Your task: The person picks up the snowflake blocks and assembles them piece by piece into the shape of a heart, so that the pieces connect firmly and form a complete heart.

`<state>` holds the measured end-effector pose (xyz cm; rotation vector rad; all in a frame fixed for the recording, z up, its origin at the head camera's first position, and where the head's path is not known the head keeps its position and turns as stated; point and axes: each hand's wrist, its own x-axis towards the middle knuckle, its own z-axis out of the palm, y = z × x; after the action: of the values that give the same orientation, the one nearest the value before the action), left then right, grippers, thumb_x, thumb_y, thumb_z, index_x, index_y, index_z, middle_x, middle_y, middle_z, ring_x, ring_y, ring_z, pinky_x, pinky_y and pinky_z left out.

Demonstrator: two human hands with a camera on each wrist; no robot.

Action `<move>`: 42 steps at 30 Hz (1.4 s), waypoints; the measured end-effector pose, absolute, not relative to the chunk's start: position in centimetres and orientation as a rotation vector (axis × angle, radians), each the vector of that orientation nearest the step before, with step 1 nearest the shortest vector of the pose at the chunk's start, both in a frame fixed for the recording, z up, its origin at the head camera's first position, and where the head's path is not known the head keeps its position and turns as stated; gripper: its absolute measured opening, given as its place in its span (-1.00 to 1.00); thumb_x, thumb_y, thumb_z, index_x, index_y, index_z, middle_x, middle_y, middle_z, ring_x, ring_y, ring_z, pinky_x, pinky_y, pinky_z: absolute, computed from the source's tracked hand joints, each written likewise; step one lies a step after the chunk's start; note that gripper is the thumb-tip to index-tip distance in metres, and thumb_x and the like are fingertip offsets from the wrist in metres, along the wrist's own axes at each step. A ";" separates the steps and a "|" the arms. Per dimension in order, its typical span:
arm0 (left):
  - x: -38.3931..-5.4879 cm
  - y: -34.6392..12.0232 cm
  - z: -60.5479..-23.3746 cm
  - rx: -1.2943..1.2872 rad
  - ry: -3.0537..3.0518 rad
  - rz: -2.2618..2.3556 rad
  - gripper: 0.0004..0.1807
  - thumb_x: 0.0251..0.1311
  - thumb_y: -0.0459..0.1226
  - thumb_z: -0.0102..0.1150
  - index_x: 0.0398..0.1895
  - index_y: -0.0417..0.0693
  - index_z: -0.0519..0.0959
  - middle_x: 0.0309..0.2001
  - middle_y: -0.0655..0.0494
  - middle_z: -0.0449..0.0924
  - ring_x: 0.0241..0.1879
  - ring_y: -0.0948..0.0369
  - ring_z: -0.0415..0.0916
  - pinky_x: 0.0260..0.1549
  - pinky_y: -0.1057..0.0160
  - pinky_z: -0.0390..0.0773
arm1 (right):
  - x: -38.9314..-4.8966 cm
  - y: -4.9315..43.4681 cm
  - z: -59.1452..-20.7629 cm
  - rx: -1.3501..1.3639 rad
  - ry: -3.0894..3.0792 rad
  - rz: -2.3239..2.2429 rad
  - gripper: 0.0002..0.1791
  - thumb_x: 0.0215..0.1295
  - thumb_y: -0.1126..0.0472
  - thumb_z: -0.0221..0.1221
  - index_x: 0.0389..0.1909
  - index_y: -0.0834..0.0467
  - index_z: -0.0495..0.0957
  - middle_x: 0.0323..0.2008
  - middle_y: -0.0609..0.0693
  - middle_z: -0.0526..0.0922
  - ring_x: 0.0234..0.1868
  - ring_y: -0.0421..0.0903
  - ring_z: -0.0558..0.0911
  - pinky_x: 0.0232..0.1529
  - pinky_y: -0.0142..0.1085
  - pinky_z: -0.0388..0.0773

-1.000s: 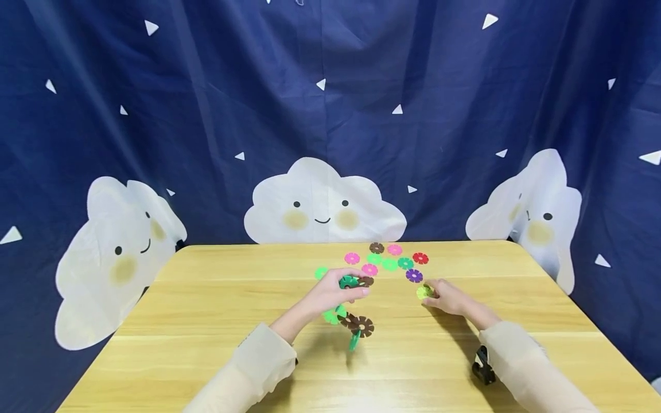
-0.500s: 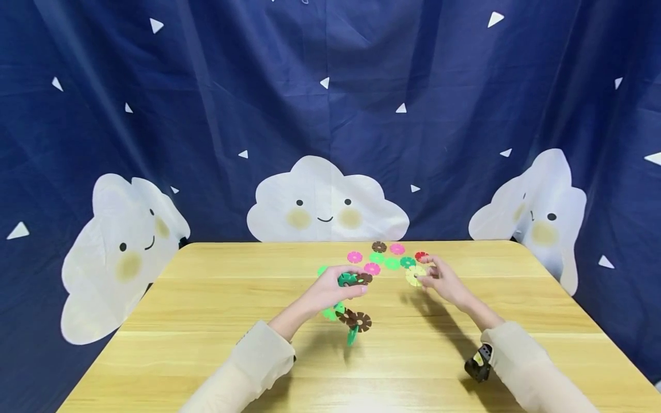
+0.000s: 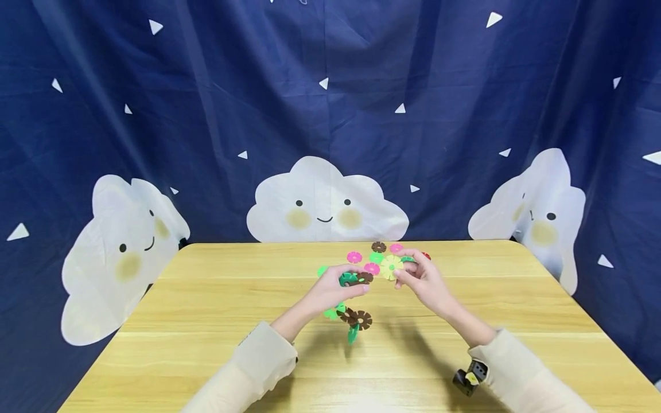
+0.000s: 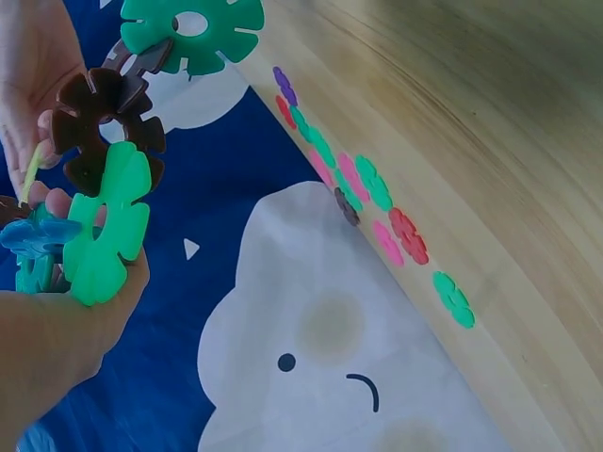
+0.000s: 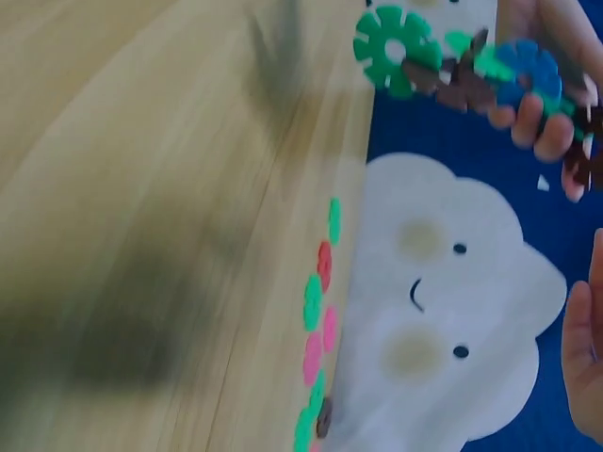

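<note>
My left hand (image 3: 330, 289) grips a chain of interlocking flower-shaped plastic discs (image 3: 363, 320) above the table. The chain has green, brown and blue discs; a green disc (image 4: 193, 28) ends it in the left wrist view, and part of it is hidden by the palm. Between thumb and fingertips, my right hand (image 3: 430, 287) pinches a yellow flower disc (image 3: 391, 268), held up face-on. It is just to the right of a brown disc (image 3: 365, 277) at the chain's upper end, with a small gap between them. The left wrist view shows only the yellow disc's thin edge (image 4: 33, 169).
Loose discs lie on the wooden table (image 3: 206, 321) toward its far edge, among them a pink disc (image 3: 354, 257), a brown disc (image 3: 378, 247) and a red disc (image 5: 324, 266). My right hand covers some of them in the head view. A blue cloud-patterned curtain (image 3: 217, 115) hangs behind.
My right hand has lifted the yellow disc off the table and carried it left, close to the chain. My left hand has stayed nearly still with the chain.
</note>
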<state>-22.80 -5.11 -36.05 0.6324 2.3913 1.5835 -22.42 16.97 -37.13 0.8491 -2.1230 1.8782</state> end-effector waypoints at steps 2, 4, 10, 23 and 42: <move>-22.7 -5.1 -36.0 0.640 2.390 1.582 -0.58 0.07 -0.16 0.22 0.00 -0.10 0.51 0.00 -0.01 0.49 -0.14 0.19 0.42 -0.20 0.24 0.47 | -22.1 16.4 -37.1 0.852 -2.095 1.852 -0.71 0.18 0.57 0.02 -0.08 0.49 0.24 -0.57 -0.22 0.55 -0.60 -0.29 0.54 -0.45 -0.46 0.49; -22.7 -5.0 -36.0 0.646 2.393 1.578 -0.59 0.07 -0.15 0.22 0.01 -0.09 0.51 0.01 0.00 0.49 -0.10 0.17 0.42 -0.20 0.23 0.48 | -21.8 16.0 -37.2 0.838 -2.069 1.818 -0.72 0.16 0.58 0.03 -0.10 0.48 0.27 -0.60 -0.21 0.53 -0.62 -0.29 0.52 -0.53 -0.46 0.46; -22.4 -4.5 -35.9 0.656 2.375 1.601 -0.56 0.10 -0.15 0.20 0.05 -0.10 0.49 0.15 0.00 0.43 -0.17 0.17 0.50 -0.25 0.23 0.52 | -21.1 14.9 -37.4 0.786 -2.023 1.680 -0.71 0.08 0.62 0.08 -0.13 0.45 0.35 -0.68 -0.09 0.50 -0.68 -0.32 0.48 -0.65 -0.47 0.40; -22.4 -3.7 -35.0 0.732 2.355 1.611 -0.49 0.15 -0.18 0.17 0.13 -0.22 0.39 -0.27 -0.09 0.56 -0.55 0.23 0.51 -0.66 0.36 0.42 | -20.8 14.4 -36.5 0.815 -1.907 1.597 -0.73 -0.03 0.71 0.09 -0.25 0.50 0.38 -0.65 -0.16 0.53 -0.68 -0.35 0.49 -0.64 -0.49 0.45; -23.0 -3.7 -35.5 0.666 2.090 1.788 -0.51 0.22 -0.19 0.10 0.16 -0.26 0.35 -0.08 -0.19 0.49 -0.41 0.24 0.50 -0.21 0.15 0.56 | -21.6 14.9 -37.3 1.030 -1.871 1.672 -0.63 0.13 0.68 -0.07 0.01 0.57 0.25 -0.58 0.34 0.52 -0.51 -0.27 0.59 -0.41 -0.50 0.52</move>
<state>-23.01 -3.73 -35.47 0.6663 2.0902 1.7875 -21.62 14.91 -37.35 1.0296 -1.8708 1.6716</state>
